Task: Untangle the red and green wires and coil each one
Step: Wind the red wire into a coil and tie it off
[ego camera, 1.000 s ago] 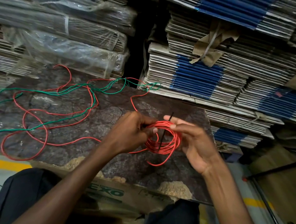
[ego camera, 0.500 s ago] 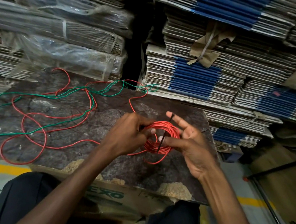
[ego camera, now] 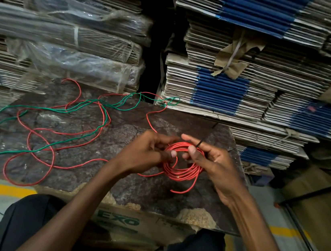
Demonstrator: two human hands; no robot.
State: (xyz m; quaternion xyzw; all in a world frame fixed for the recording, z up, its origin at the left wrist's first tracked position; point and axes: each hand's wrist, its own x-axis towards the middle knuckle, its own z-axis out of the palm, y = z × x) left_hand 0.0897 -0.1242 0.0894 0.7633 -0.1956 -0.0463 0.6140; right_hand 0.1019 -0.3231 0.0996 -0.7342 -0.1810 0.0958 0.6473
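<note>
Red wire (ego camera: 182, 165) partly coiled, L hand (ego camera: 146, 154) + R hand (ego camera: 214, 165) both gripping coil; rest loose on board, crossing green wire (ego camera: 57, 109), which is uncoiled.

Red wire (ego camera: 182, 165) part-coiled, green wire (ego camera: 61, 109) seemingly loose

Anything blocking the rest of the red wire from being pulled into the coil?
Yes: the loose red wire on the board crosses the green wire at several spots left of the coil that both hands hold.
</note>
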